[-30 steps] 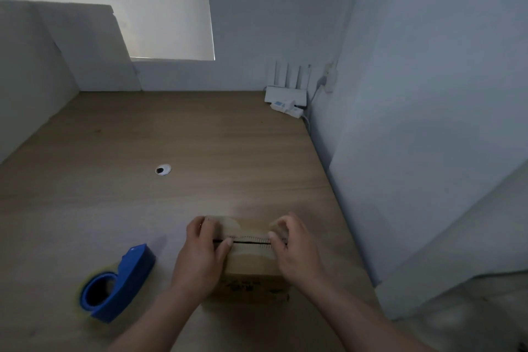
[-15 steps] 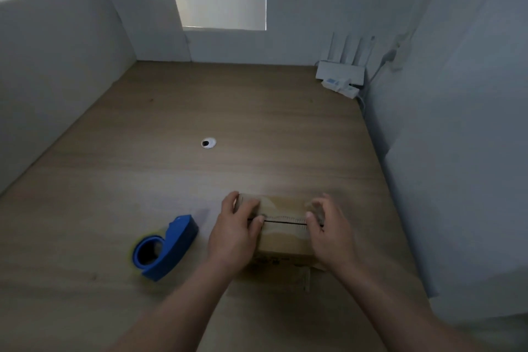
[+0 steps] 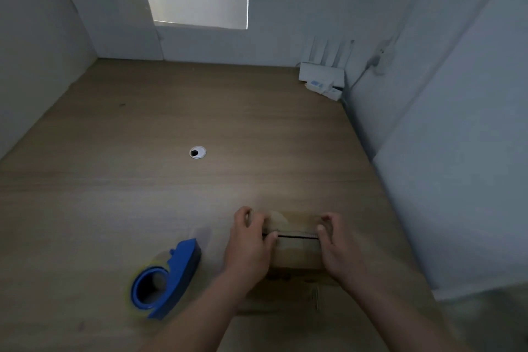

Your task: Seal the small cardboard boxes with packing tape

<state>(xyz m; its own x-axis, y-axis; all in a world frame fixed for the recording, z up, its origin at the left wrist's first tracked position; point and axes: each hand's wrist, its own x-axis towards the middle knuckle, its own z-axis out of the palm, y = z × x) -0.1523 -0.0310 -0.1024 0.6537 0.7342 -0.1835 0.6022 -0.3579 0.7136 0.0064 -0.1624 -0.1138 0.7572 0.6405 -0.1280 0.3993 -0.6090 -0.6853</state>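
Observation:
A small brown cardboard box (image 3: 295, 251) sits on the wooden table near me, its top flaps nearly meeting along a dark seam. My left hand (image 3: 247, 246) grips the box's left end, thumb on the seam and fingers curled over the far edge. My right hand (image 3: 338, 248) grips the right end the same way. A blue tape dispenser (image 3: 168, 277) with a roll of clear tape lies on the table just left of my left hand, apart from the box.
The wooden table (image 3: 200, 194) has a round cable hole (image 3: 197, 152) in its middle. A white router (image 3: 323, 74) with antennas and a cable stands at the back right corner. White walls close in on the left, back and right.
The view has swung, so the box and dispenser sit further right in frame. Both hands stay on the box ends, and the flaps look pressed closer together.

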